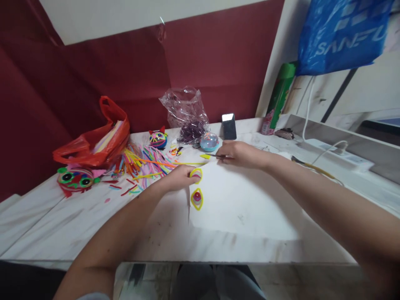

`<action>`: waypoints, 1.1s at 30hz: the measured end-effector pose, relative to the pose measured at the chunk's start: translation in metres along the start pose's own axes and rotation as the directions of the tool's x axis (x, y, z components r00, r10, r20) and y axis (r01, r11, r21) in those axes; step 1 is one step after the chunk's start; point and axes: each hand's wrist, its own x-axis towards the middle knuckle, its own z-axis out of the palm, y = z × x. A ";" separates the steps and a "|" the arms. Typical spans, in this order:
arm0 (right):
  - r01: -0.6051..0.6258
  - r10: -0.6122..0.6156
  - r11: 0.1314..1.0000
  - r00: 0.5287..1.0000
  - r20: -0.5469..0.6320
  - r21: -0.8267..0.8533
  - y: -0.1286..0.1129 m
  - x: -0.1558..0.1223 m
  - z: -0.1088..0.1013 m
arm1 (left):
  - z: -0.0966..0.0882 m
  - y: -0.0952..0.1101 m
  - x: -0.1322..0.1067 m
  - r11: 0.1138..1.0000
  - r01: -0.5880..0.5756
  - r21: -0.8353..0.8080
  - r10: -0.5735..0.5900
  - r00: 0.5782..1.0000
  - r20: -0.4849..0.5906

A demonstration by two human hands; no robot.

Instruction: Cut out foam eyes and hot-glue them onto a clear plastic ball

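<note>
My left hand pinches a yellow-rimmed pipe-cleaner eye with pink and white inside, at the left edge of a white paper sheet. Below it on the sheet lies a second pipe-cleaner eye, yellow-rimmed with a red centre. My right hand is closed around a slim dark pointed tool; its exact kind is unclear. The tool's tip points left, right by a small yellow piece. Whether they touch cannot be told. A yellow pipe cleaner runs behind my left hand.
Colourful pipe cleaners spread at left beside a red plastic bag. Two decorated craft faces, one green-eyed and one blue, stand there. Behind are a clear bag, a round clear container, a phone and a green can.
</note>
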 end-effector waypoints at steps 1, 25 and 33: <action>-0.011 0.009 0.999 0.998 -0.057 -0.038 -0.003 0.004 -0.006 | -0.002 0.000 -0.002 1.000 -0.002 -0.014 0.002 0.999 -0.043; -0.478 0.514 0.256 0.803 0.301 0.840 -0.109 -0.055 0.094 | 0.062 -0.029 0.005 0.447 0.292 -0.845 -0.489 0.871 0.043; -0.459 0.516 -0.035 0.753 0.409 0.888 -0.102 -0.059 0.105 | 0.077 -0.024 0.018 0.412 -0.127 -0.902 -0.455 0.830 -0.324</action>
